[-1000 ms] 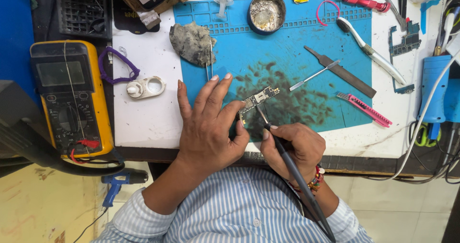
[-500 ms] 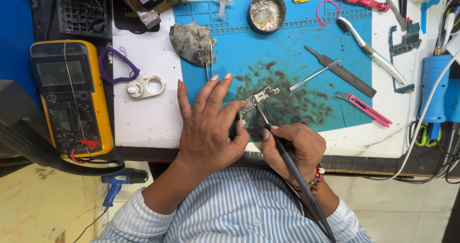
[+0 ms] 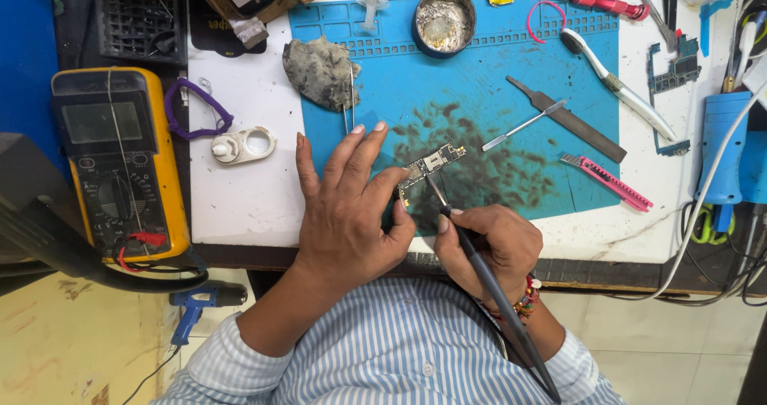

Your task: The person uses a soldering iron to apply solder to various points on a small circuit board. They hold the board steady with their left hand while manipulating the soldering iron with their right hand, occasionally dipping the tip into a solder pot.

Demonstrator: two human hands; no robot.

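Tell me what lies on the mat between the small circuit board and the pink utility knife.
Head view: only stained blue mat lies between circuit board and pink utility knife; metal spudger sits above that line.

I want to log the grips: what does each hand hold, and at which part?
Right hand holds the iron near its tip end. Left hand pins the board at its left end.
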